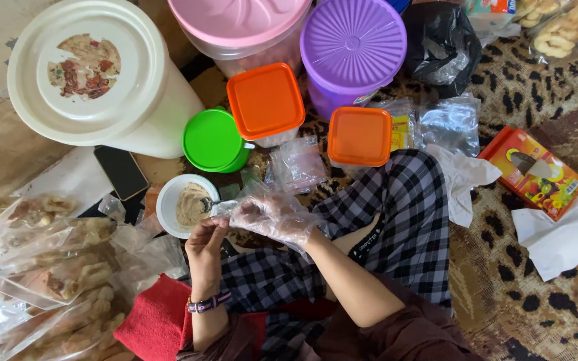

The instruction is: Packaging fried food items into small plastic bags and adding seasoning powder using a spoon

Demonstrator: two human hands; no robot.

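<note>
A: From the head view, your right hand [272, 217], inside a loose clear plastic glove, is half curled, holding nothing firm. Your bare left hand [207, 242] pinches the glove edge.

B: The small metal spoon [207, 203] rests in the round white bowl of beige paste [185, 204], just beside your fingers. Pull too hard and you may tear the glove or tip the bowl onto the floor.

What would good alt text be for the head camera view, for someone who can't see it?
A seated person's right hand, in a clear plastic glove, meets the bare left hand beside a white bowl of beige paste with a spoon. Lidded containers, snack bags and tissues lie around on a leopard-print rug.
</note>
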